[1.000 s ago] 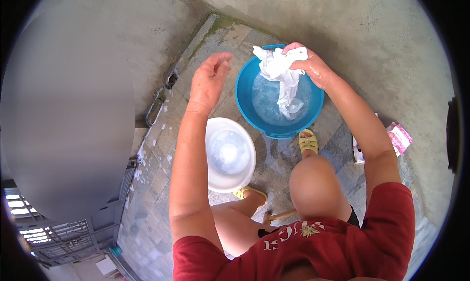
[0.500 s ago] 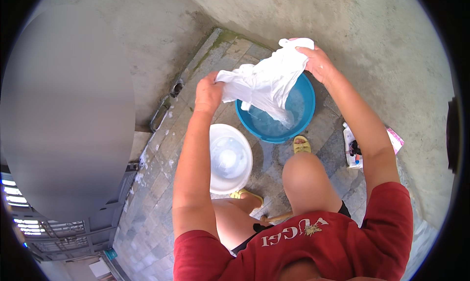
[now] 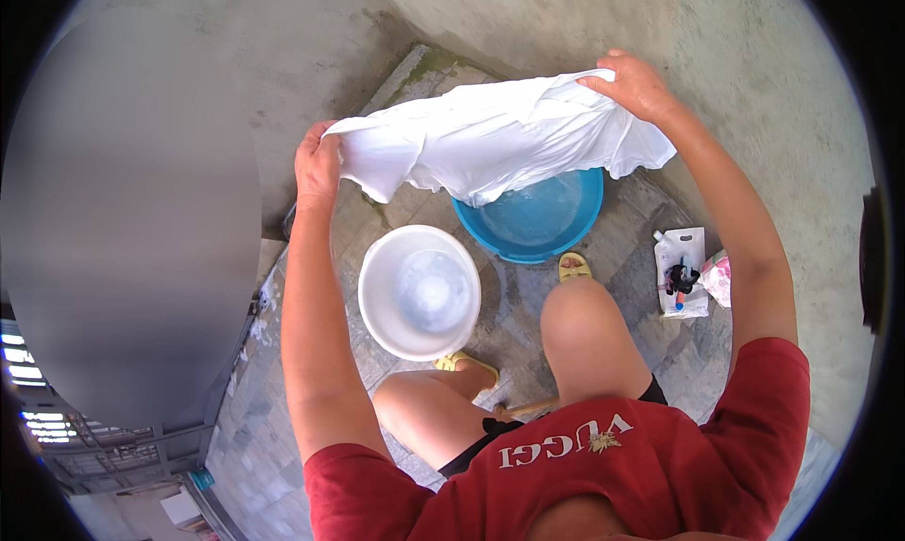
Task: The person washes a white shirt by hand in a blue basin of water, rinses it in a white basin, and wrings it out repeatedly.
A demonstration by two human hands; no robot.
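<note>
A wet-looking white garment [image 3: 490, 131] is stretched out wide between my two hands, its folds hanging down. My left hand [image 3: 319, 164] is closed on one end of it, and my right hand [image 3: 636, 87] pinches the upper edge near the other end. Beneath the cloth stands a blue basin [image 3: 533, 249] holding cloudy water; the cloth hides its far rim. To its left and nearer to me is a white basin [image 3: 372, 301] with water in it.
On the paved floor [image 3: 528, 301] at the right lie a white bag [image 3: 696, 249] with small dark items on it and a pink-and-white packet [image 3: 716, 279]. Concrete walls [image 3: 754, 89] meet in a corner ahead. A wooden stool edge [image 3: 530, 407] shows between my legs.
My hands have moved apart, the left one leftward and the right one slightly to the right. The bunched garment is now spread wide and lifted out of the blue basin.
</note>
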